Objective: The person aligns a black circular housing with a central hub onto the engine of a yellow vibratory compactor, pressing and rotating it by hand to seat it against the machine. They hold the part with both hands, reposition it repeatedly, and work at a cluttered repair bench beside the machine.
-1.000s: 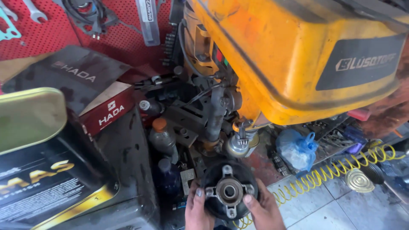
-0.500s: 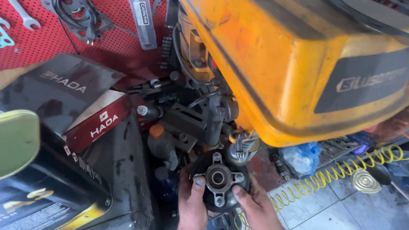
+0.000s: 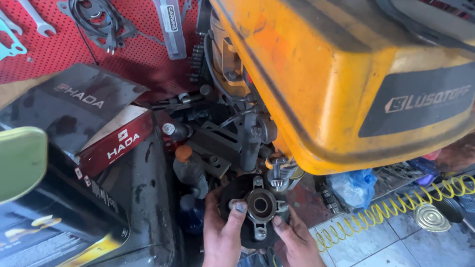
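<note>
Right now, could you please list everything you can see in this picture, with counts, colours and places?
round metal part: one, dark with a grey hub, low centre, held in both hands
machine housing: one, yellow-orange, upper right
engine parts: a cluster, black and grey, centre, under the housing
small bottle: one, dark with an orange cap, left of the round part
cardboard box: one, red and black, left
coiled hose: one, yellow, lower right on the tiled floor
plastic bag: one, blue, right of centre
pegboard: one, red, top left, hung with spanners
left hand: one, grimy, fingers on the part's left side
right hand: one, grimy, on its right side
</note>
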